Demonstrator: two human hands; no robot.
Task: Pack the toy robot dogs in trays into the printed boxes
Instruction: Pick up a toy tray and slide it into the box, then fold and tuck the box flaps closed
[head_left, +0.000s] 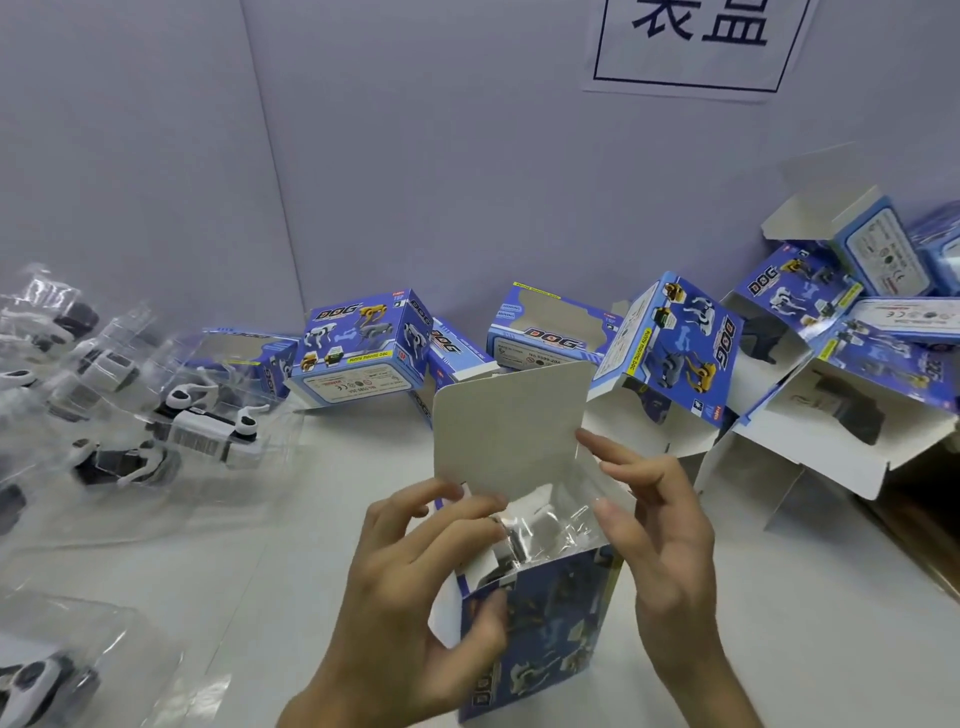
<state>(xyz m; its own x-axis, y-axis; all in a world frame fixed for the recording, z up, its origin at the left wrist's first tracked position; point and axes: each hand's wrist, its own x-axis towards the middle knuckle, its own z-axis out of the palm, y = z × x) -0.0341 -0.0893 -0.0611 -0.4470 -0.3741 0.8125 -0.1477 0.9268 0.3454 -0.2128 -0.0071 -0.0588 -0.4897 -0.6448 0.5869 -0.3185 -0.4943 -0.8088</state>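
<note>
A blue printed box (545, 634) stands upright in front of me, top open, its grey lid flap (511, 426) raised at the back. A clear tray with a toy robot dog (540, 530) sits down inside the opening. My left hand (410, 587) grips the box's left side, thumb on the printed front and fingers over the top rim. At the box's right top edge is my right hand (654, 525), fingers straight, touching the right flap and the lid's edge. More robot dogs in clear trays (202, 426) lie at the left.
Several printed boxes (363, 345) lie along the back wall. At the right, open ones (810, 405) are piled with flaps spread. Another trayed dog (41, 680) lies at the bottom left. A white table (322, 519) carries everything; a paper sign (701, 41) hangs on the wall.
</note>
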